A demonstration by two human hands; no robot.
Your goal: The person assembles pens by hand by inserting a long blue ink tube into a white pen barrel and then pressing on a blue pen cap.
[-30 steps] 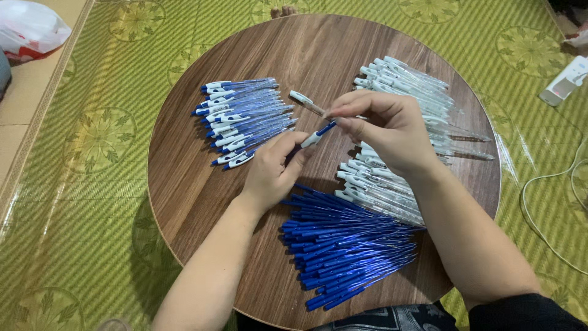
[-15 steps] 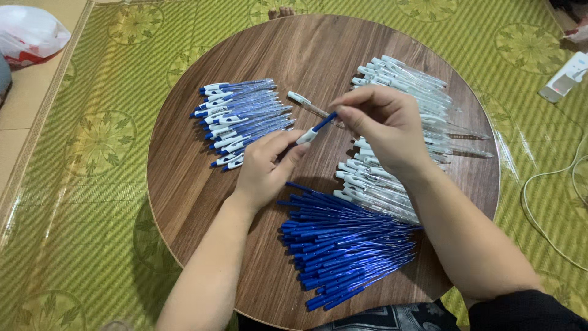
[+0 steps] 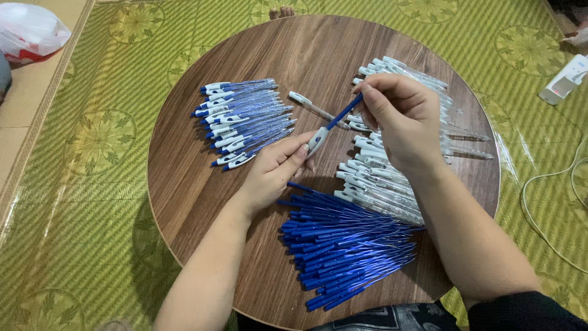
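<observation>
My left hand [image 3: 277,169] grips a clear pen barrel with a white clip [image 3: 318,140] over the middle of the round wooden table [image 3: 184,184]. My right hand [image 3: 401,116] pinches a blue refill [image 3: 343,112] whose lower end sits inside that barrel. Left of the hands lies a pile of assembled blue and white pens [image 3: 245,119]. Under my right hand spreads a pile of empty clear barrels [image 3: 392,184]. A heap of blue refills [image 3: 346,245] lies near the table's front edge. One loose clear barrel [image 3: 309,105] rests between the piles.
The table stands on a green patterned mat [image 3: 79,202]. A white and red plastic bag [image 3: 30,34] lies at the far left. At the right are a white power strip [image 3: 563,79] and a white cable [image 3: 551,202]. Someone's toes [image 3: 282,11] show past the table's far edge.
The right hand has lifted and slid the blue refill further into the barrel held in the left hand; both hands shifted slightly toward the table's centre.
</observation>
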